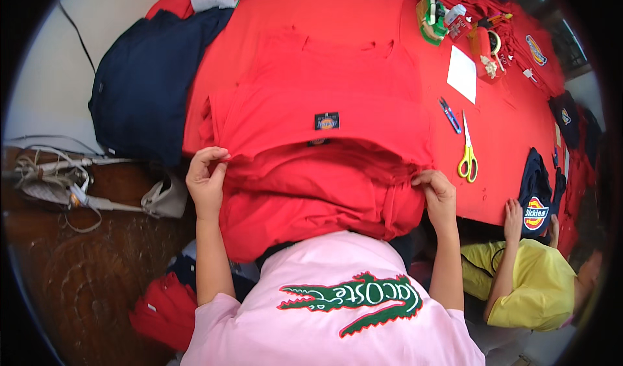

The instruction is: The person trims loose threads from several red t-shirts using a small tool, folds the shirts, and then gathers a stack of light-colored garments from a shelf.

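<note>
A red T-shirt [272,116] is stretched out in front of me at the table's near edge. Pinched at its left corner is my left hand [207,174], fingers closed on the cloth. On the opposite corner my right hand [438,191] grips the fabric the same way. Between them the upper edge sags, with a small black label [326,121] near the middle. A second dark label [317,141] peeks out just below, partly covered. More red cloth [311,197] bunches in folds over my lap.
Yellow-handled scissors [467,152], blue thread snips [450,115] and white paper [461,75] lie to the right. Beyond stand a green container [431,22] and a red box [481,48]. Navy garments [146,87] hang at left. A person in a yellow shirt [535,285] handles navy cloth [533,184].
</note>
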### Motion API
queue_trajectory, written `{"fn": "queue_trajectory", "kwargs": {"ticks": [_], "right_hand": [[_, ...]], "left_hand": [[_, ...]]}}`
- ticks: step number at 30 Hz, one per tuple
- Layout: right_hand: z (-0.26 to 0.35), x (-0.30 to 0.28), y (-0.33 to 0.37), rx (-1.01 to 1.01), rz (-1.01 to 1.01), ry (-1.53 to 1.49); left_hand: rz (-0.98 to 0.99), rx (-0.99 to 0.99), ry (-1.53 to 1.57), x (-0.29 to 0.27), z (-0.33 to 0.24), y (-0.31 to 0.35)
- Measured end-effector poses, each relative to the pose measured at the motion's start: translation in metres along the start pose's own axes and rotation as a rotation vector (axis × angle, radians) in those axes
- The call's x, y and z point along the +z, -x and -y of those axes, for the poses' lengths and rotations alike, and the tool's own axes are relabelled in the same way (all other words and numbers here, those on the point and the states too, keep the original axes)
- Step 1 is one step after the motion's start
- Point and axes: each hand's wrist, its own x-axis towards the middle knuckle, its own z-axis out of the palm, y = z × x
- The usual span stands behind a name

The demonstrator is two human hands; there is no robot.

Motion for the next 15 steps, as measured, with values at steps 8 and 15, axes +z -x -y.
{"fn": "queue_trajectory", "kwargs": {"ticks": [8,15], "right_hand": [[0.014,0.003,-0.045,-0.199,-0.572,-0.2],[0.093,0.031,-0.136,-0.364,-0.394,0.082]], "left_hand": [[-0.045,0.178,-0.434,-0.036,-0.014,0.036],[-0.118,0.424,-0.318,0.027,-0.08,-0.051]]}}
